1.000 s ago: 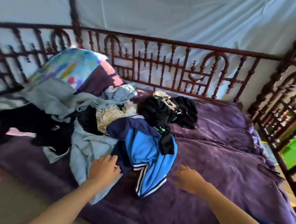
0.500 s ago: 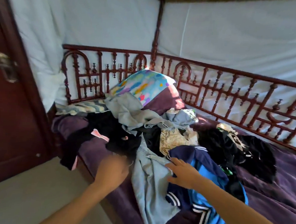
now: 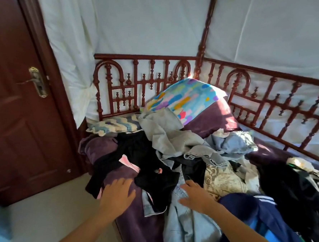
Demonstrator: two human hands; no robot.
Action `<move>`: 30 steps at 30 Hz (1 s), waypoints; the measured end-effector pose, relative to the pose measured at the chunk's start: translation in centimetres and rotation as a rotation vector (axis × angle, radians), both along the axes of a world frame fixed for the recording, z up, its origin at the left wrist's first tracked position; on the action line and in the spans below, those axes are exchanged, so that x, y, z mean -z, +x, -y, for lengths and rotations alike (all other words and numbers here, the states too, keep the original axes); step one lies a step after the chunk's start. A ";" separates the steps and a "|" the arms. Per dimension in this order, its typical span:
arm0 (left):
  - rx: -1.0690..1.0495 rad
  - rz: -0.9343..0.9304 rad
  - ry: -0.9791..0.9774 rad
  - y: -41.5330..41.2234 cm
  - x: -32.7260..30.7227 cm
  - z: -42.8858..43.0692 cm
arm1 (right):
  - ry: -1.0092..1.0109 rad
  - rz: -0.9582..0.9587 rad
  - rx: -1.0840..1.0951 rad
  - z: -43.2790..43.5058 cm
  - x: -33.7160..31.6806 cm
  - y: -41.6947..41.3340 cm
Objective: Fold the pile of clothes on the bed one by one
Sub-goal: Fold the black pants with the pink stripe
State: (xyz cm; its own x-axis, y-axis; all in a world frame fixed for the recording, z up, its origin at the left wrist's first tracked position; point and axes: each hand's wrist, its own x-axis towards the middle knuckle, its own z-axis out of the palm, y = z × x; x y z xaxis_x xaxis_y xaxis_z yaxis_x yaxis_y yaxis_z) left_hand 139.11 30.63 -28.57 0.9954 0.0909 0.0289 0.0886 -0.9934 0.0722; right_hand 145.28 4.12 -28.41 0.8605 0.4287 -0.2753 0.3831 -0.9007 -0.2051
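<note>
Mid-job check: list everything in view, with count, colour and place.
Panelled wooden door: one, dark red-brown, far left.
Hanging cloth: count unclear, white, behind the rail.
Carved wooden bed rail: one, red-brown, head and far side.
Plush bedcover: one, purple, under the pile.
Patterned pillow: one, multicoloured, rail corner.
Zigzag knit cloth: one, blue-cream, left of pillow.
Crumpled grey garment: one, grey, pile top.
Pink-trimmed garment: one, black, pile's left.
Light denim garment: one, pale blue, near edge.
Printed garment: one, cream, pile centre.
Striped jacket: one, navy-blue, lower right.
Dark crumpled garments: count unclear, black, far right.
Left hand: one, fingers straight, over bedcover.
Right hand: one, flat on denim garment.
</note>
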 end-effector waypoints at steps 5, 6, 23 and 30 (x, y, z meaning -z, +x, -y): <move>-0.024 -0.129 -0.054 1.6 3.3 -3.4 | -0.023 -0.118 -0.019 -4.2 4.3 1.8; -0.026 -0.140 -0.061 2.2 3.8 -4.6 | -0.022 -0.132 -0.010 -5.5 4.9 2.2; 0.093 -0.122 -0.100 19.7 5.3 -26.4 | 0.114 -0.181 0.256 -25.3 6.3 13.6; 0.186 -0.230 -0.165 25.1 7.4 -24.9 | 0.065 -0.200 0.386 -26.0 7.4 18.6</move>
State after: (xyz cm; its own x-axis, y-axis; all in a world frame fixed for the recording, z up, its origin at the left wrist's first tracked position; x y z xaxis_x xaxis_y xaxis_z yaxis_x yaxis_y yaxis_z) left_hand 164.23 55.53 -35.93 0.9742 -0.1083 -0.1978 -0.0606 -0.9707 0.2325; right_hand 163.88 30.13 -35.79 0.8934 0.1084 -0.4360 -0.0316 -0.9529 -0.3016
